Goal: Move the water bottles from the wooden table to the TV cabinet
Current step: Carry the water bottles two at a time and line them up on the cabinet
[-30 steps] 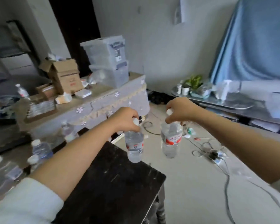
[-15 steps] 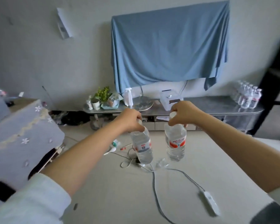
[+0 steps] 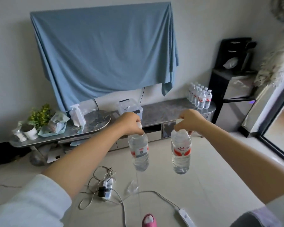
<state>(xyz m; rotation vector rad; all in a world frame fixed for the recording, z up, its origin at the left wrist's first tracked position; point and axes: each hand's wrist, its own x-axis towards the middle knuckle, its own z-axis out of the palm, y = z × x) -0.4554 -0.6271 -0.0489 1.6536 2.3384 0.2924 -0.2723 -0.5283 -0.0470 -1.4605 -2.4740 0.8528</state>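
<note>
Item: 2 water bottles in transit. Left hand point(image 3: 131, 123) pinches left bottle point(image 3: 138, 151) at its cap; right hand point(image 3: 189, 122) pinches right bottle point(image 3: 181, 152) likewise. Both hang upright over the floor. TV cabinet point(image 3: 167, 109) lies far ahead; bottle cluster point(image 3: 199, 96) at its right end, bare top left of it.

A blue cloth point(image 3: 103, 51) hangs on the wall above and beyond both hands. Further left of the left hand are a spray bottle point(image 3: 76, 114), a potted plant point(image 3: 33, 123) and a clear plastic box point(image 3: 129, 106). Below the hands, cables and a power strip point(image 3: 107, 187) lie on the floor point(image 3: 211, 169). A pink slipper point(image 3: 148, 220) shows at the bottom edge. A black stand point(image 3: 233, 82) rises far right of the right hand.
</note>
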